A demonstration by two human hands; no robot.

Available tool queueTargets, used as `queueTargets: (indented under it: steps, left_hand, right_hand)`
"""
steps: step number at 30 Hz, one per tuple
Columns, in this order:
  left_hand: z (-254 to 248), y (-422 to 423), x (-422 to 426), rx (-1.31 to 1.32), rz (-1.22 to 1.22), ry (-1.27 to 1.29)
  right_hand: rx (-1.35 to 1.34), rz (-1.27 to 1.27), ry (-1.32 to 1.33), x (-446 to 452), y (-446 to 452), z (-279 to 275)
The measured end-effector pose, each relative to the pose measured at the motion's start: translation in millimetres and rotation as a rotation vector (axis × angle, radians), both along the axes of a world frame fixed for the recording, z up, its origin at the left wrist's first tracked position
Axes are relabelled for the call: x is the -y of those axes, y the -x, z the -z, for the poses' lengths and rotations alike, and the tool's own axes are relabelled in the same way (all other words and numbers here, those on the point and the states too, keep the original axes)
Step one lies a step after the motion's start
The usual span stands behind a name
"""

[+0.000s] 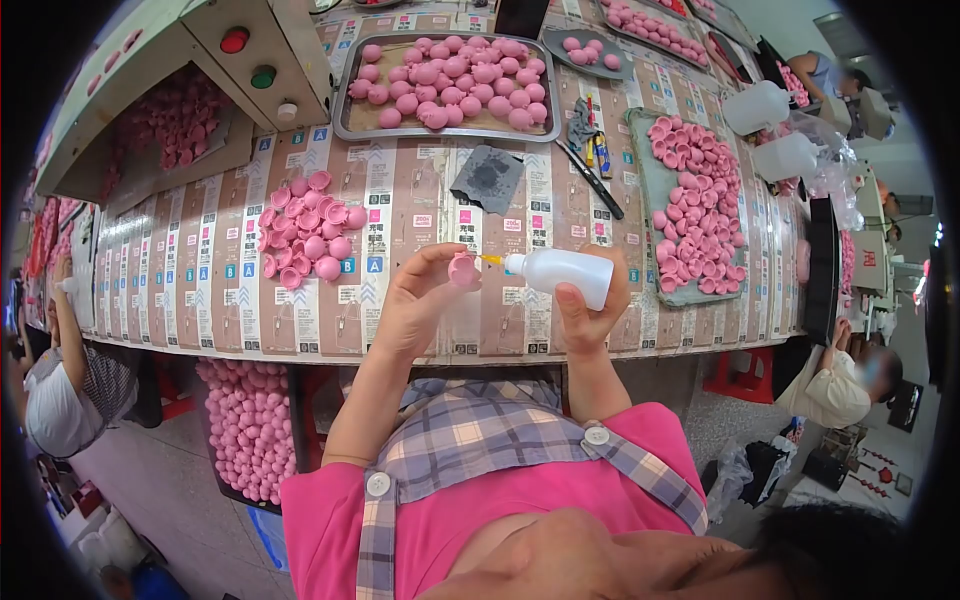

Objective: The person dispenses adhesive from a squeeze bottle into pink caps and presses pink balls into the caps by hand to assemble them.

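Between the fingertips of my left hand [418,300] is a small pink hollow shell [462,271], its open side facing up toward me. My right hand [597,305] is wrapped around a white squeeze bottle [567,275], tipped on its side with its yellow nozzle [492,259] pointing left. The nozzle tip is at the shell's edge; whether they touch I cannot tell. Left of my hands lies a pile of pink half shells [310,232]. Beyond them, a dark grey sheet of abrasive-looking paper [488,179] rests on the table.
A metal tray [345,125] of pink balls stands at the back, with a black pen-like tool [592,182] nearby. To the right is a tray of shells [640,125]. A machine [290,60] borders the left; a bin of pink balls [250,430] stands below. Other people sit at both sides.
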State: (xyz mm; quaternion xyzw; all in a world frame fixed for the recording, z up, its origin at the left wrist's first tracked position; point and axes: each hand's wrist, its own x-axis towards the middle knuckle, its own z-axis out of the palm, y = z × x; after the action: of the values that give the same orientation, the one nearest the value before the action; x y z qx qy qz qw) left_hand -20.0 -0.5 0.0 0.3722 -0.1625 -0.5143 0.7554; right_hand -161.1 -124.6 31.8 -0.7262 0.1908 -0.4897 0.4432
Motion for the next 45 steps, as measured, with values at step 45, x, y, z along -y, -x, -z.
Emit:
queueTargets:
  steps: [45]
  left_hand:
    - [22,9,19,-1.426,0.223,0.408]
  right_hand:
    - [-0.468,0.345,0.298,89,-9,73]
